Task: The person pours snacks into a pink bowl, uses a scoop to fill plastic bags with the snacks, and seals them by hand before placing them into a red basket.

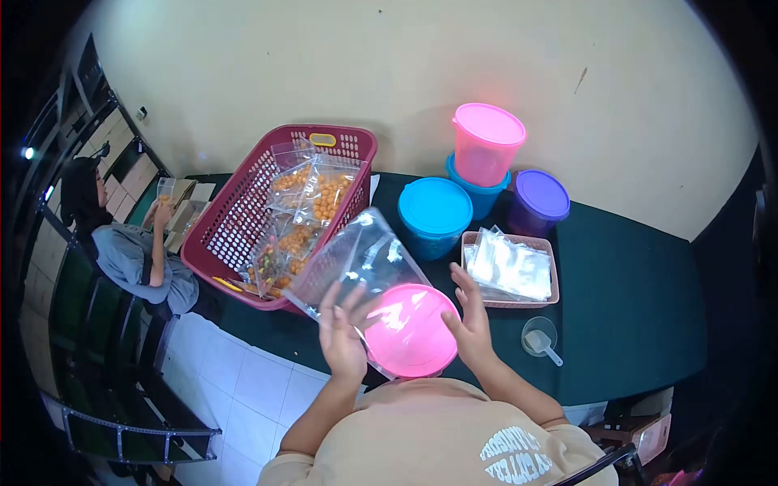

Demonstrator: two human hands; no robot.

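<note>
A large clear plastic bag [361,247] slants over a container with a pink lid [413,344] in front of my body. My left hand [344,336] is at the bag's lower left edge and appears to hold it. Its fingers are slightly blurred and partly seen through the plastic. My right hand [472,320] is open at the right side of the pink lid, its thumb near the rim and its fingers pointing up. I see nothing in it.
A maroon basket [235,182] holds several snack-filled bags. Blue [435,209], pink [489,144] and purple [541,196] lidded tubs stand behind. A tray [554,279] of clear bags and a bowl with a scoop [541,342] are right. A co-worker [138,255] stands left.
</note>
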